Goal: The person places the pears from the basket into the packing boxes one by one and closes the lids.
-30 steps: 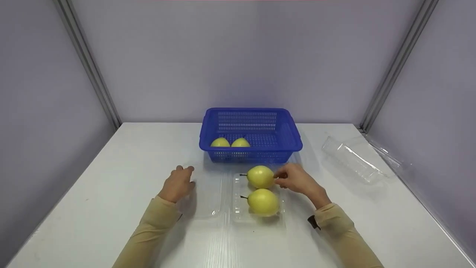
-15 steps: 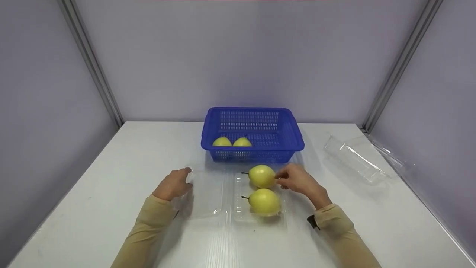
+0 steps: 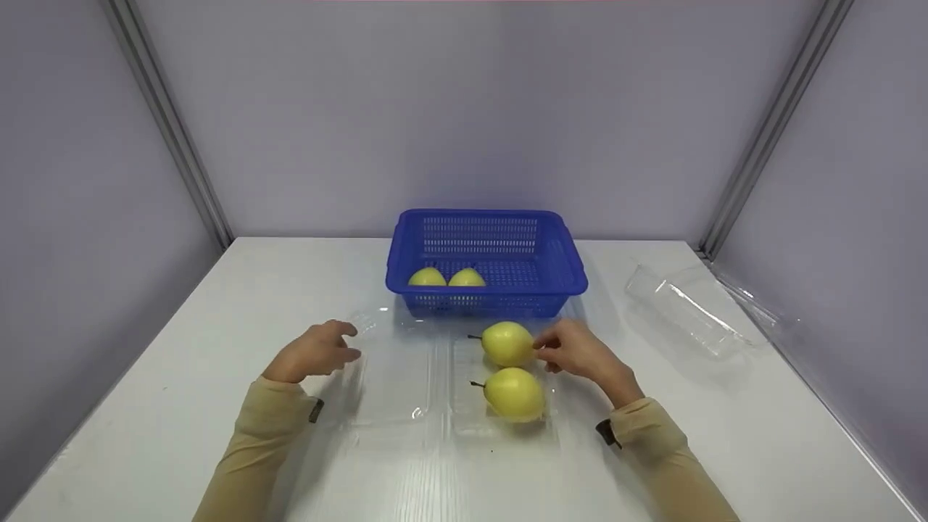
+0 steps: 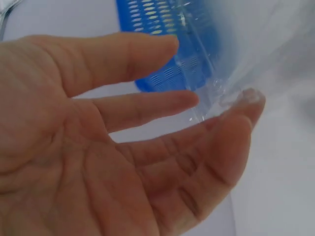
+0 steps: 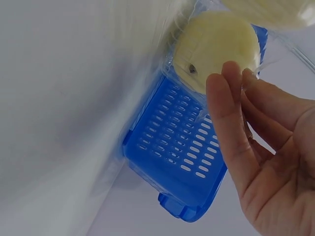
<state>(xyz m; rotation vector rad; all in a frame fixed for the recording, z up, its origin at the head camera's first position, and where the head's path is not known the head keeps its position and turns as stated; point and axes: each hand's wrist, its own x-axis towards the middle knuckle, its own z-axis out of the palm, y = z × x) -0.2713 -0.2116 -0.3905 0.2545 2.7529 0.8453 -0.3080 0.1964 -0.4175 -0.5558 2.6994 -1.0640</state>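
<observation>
A clear plastic clamshell box (image 3: 467, 428) lies unfolded on the table, its lid (image 3: 395, 380) to the left. Two yellow pears, a far one (image 3: 507, 344) and a near one (image 3: 514, 394), lie in its right half, stems pointing left. My left hand (image 3: 312, 353) is at the lid's outer left edge, thumb and fingers apart in the head view; clear plastic (image 4: 209, 101) overlaps its fingertips in the left wrist view. Beside the far pear, my right hand (image 3: 580, 355) pinches the box's right rim between thumb and fingers, their tips close to the pear (image 5: 216, 49).
A blue slotted basket (image 3: 486, 304) stands behind the box, with two more yellow pears (image 3: 428, 277) in it. Other clear plastic packaging (image 3: 689, 312) lies at the back right of the white table (image 3: 181, 428). Grey panels (image 3: 464, 109) enclose the back and sides.
My left hand has moved left, its fingers shifting from over the lid's left part to its outer edge. The right hand, pears and basket have stayed in place.
</observation>
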